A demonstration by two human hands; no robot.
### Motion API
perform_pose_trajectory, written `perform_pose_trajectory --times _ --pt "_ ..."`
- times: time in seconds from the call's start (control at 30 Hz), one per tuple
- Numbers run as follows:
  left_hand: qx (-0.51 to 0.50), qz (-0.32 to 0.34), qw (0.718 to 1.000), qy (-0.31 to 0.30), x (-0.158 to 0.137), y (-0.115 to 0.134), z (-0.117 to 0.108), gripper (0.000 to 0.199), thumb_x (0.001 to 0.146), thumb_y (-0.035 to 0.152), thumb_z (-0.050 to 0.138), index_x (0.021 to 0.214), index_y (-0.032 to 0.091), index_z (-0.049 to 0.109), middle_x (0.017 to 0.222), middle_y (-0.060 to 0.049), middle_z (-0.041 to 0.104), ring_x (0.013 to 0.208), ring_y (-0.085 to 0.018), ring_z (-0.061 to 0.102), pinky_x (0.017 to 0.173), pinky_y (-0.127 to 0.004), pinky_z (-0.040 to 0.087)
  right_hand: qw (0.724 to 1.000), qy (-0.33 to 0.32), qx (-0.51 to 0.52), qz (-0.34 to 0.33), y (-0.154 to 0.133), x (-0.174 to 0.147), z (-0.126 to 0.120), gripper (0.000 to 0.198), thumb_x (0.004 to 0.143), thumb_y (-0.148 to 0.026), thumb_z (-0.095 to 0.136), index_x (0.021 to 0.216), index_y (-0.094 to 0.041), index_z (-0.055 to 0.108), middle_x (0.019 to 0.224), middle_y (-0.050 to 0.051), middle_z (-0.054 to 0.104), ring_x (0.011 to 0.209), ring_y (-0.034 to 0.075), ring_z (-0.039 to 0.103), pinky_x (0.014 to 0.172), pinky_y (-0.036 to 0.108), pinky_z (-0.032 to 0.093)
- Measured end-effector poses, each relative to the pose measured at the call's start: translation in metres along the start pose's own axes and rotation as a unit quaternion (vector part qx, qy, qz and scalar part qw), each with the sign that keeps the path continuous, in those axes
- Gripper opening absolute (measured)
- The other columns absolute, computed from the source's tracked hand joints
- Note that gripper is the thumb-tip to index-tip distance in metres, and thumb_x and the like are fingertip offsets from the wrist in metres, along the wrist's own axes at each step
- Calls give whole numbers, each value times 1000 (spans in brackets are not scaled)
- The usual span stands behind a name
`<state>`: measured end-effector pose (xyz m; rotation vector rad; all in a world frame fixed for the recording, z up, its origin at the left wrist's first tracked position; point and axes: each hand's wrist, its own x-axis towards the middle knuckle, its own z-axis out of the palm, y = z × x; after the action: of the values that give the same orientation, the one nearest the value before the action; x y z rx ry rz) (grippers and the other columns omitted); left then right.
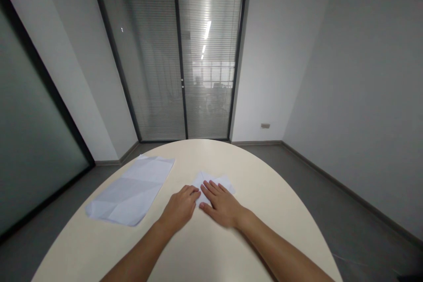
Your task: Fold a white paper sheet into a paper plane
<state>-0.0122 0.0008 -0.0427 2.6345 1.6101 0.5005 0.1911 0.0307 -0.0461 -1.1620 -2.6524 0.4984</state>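
A small piece of folded white paper (225,181) lies on the round table in front of me, partly covered by my hands. My right hand (220,205) rests flat on it, palm down, with the fingers stretched out and slightly apart. At the paper's left edge is my left hand (182,206), its fingers curled and pressed together on that edge; the fingertips are partly hidden. To the left lies a larger sheet of white paper (132,194), spread out with crease lines and a slightly lifted far edge. Neither hand touches the larger sheet.
The pale round table (205,152) has a curved edge on the far side and both flanks. Beyond it stand glass doors (206,110) with blinds. A socket plate (265,126) is low on the white wall. Grey floor surrounds the table.
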Motion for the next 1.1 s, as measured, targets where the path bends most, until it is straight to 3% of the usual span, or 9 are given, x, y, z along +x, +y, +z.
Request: perform_pose_trajectory --times 0.3,0.5,0.77,1.1 --pt "0 7 1000 7 -2 -2 2 46 88 4 47 124 27 62 123 -5 65 118 -21 56 95 -34 52 996 15 -35 77 18 -1 -13 70 101 -58 30 156 -14 31 162 14 21 151 31 17 122 53 17" --pt "14 15 999 34 -2 0 1 34 99 21 44 127 27 62 122 -8 63 114 -22 58 96 -36 50 994 36 -56 83 14 -3 -15 70 99 -59 37 154 -14 36 160 16 28 149 35 24 119 55 22" --pt "33 -32 997 62 -3 0 -1 33 101 37 43 122 26 66 112 -9 62 105 -23 60 94 -39 48 991 105 -56 -59 13 -2 -24 42 98 -46 50 126 -22 68 127 11 67 130 28 52 115 45 32" --pt "13 -42 996 82 -3 -4 6 31 99 39 46 116 23 67 123 -12 63 118 -26 57 102 -43 45 988 88 2 -130 17 -5 -34 24 90 -29 59 106 -23 77 103 6 76 115 24 62 106 38 41"
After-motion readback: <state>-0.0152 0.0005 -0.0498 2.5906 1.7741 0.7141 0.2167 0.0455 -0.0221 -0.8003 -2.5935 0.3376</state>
